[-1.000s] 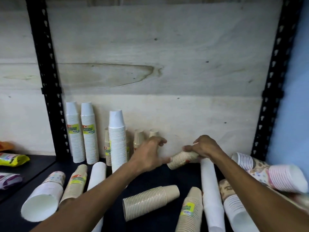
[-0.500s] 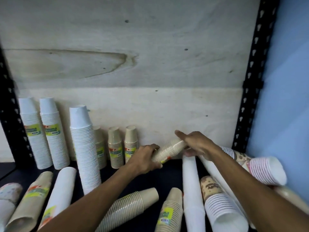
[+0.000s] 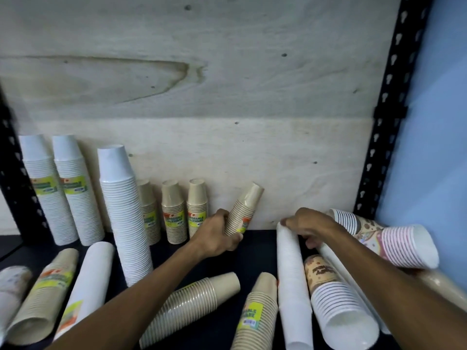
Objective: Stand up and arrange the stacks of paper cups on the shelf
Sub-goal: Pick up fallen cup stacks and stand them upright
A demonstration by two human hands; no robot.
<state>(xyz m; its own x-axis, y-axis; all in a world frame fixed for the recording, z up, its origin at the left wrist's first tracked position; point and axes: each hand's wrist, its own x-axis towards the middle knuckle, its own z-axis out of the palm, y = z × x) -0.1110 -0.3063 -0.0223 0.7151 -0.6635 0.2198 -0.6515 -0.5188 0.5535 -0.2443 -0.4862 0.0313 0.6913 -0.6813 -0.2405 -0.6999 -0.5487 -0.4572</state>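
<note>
My left hand [image 3: 219, 236] grips a short tan cup stack [image 3: 244, 209] near its base; the stack leans right, close to the back board. To its left, two short tan stacks [image 3: 197, 205] stand upright beside a third one half hidden behind a tall white stack [image 3: 126, 218]. My right hand [image 3: 307, 226] rests with curled fingers on the far end of a long white stack [image 3: 293, 281] that lies on the dark shelf [image 3: 257, 251]. Two tall white stacks [image 3: 63, 188] stand at the far left.
Several stacks lie on their sides: tan ones [image 3: 194, 304] at front centre, tan and white ones [image 3: 63, 286] at front left, patterned ones [image 3: 389, 238] at the right. Black slotted posts [image 3: 386, 107] frame the shelf. A blue wall [image 3: 439, 122] is on the right.
My left hand took the short tan stack from my right hand and tipped it more upright near the back board. My right hand let go and dropped onto the long white stack.
</note>
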